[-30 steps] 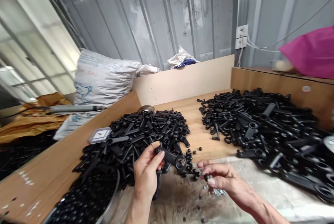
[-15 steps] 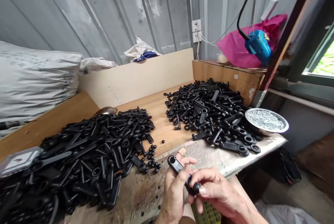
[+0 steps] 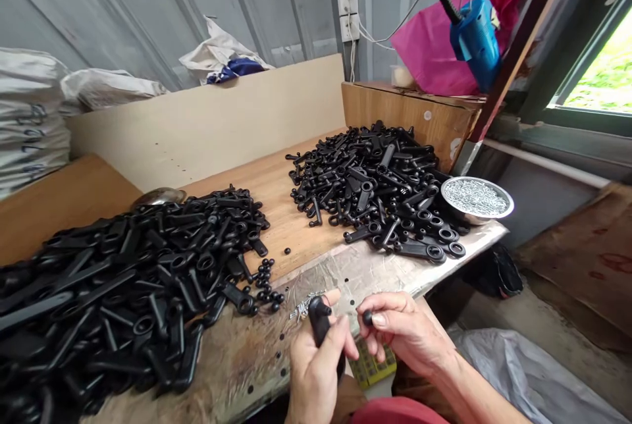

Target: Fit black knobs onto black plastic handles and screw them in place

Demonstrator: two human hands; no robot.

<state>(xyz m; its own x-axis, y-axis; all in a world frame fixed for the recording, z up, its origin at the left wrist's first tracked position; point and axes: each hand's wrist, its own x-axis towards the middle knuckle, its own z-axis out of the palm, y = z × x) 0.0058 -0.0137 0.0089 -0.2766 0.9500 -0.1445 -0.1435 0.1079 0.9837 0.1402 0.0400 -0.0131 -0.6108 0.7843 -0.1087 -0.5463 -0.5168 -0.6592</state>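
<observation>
At the worktop (image 3: 227,358) edge, the left hand (image 3: 316,368) grasps a black crank arm (image 3: 318,328) with a stub (image 3: 326,311) at its upper end; the right hand (image 3: 402,326) pinches a black ball (image 3: 367,317), beside the arm but apart. Step in hand is judged to be pairing the two, and the next move appears to call for aligning ball with stub. Beyond lie small metal pieces (image 3: 299,309), loose balls (image 3: 264,279), a left heap (image 3: 148,279) and a right heap (image 3: 365,180) of similar arms, and a bowl (image 3: 476,218)
</observation>
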